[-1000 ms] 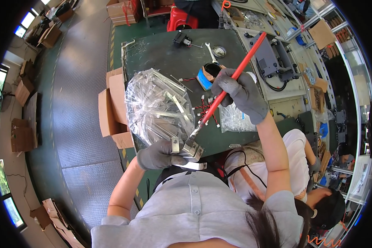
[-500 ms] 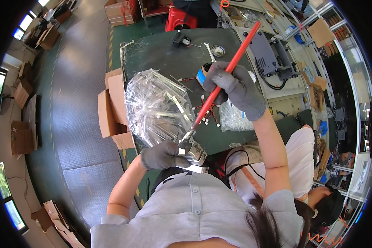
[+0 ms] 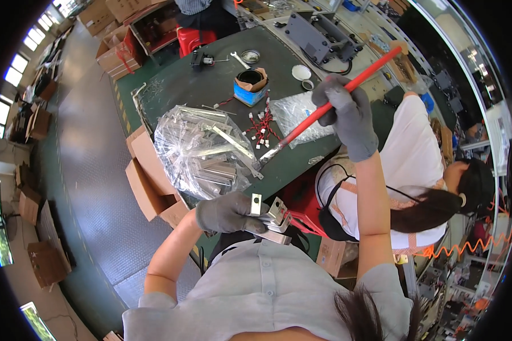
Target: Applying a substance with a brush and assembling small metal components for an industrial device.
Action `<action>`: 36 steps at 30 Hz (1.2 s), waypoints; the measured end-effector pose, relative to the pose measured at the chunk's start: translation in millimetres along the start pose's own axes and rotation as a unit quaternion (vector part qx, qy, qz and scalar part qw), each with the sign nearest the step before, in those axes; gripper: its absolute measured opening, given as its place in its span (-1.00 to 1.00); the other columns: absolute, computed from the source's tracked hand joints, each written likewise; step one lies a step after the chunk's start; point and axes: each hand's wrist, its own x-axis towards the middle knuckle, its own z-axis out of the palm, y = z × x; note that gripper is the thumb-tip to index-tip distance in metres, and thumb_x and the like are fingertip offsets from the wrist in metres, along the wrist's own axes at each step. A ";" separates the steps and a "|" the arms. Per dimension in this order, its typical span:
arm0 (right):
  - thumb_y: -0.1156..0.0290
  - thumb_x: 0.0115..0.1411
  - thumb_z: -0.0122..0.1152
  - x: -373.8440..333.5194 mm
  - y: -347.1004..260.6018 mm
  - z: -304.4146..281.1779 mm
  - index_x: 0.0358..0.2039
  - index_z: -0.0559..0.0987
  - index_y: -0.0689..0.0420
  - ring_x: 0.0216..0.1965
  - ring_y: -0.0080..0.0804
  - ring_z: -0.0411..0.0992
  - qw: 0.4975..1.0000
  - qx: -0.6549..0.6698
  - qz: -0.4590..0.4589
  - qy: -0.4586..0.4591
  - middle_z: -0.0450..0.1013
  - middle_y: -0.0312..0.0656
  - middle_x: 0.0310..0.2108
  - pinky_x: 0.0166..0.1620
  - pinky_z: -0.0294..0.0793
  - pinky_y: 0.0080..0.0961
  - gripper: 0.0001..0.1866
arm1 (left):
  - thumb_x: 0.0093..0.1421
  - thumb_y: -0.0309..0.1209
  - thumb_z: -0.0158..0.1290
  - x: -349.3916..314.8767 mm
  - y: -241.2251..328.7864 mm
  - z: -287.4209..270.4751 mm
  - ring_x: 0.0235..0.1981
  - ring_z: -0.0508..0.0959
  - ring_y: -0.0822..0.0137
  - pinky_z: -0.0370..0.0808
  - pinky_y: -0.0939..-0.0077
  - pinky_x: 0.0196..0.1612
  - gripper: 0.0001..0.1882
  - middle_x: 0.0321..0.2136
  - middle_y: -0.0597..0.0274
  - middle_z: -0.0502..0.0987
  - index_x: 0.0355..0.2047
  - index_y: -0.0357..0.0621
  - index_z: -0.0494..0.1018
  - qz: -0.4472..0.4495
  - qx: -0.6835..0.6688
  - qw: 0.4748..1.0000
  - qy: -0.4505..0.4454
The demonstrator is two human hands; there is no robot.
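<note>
Two gray-gloved hands stand apart before my remote camera, the left hand (image 3: 226,214) closed on several metal brackets (image 3: 276,213) near the person's waist, the right hand (image 3: 349,116) wrapped around a red-handled brush (image 3: 301,127). I see its slim, straight shaft slant down to a whitish-smeared lower end, apart from the brackets. Those are shiny, silvery and square-edged, one pierced by a hole, near a crinkled clear plastic bag (image 3: 179,136) of metal strips.

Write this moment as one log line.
left hand: holds metal brackets | right hand: holds red-handled brush | brush tip: apart from brackets
</note>
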 end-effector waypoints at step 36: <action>0.23 0.07 0.20 -649.7 -115.2 -366.2 -0.49 0.51 0.18 -0.70 -0.74 0.20 0.565 -0.129 -0.148 0.802 0.39 -0.36 -0.61 -0.66 0.13 -0.79 -0.75 | 0.10 -0.42 0.01 374.1 -13.5 533.1 -0.48 0.44 0.42 0.39 0.52 -0.34 -0.80 -0.52 0.23 0.47 -0.27 -0.26 0.39 -0.084 0.148 0.856 -0.489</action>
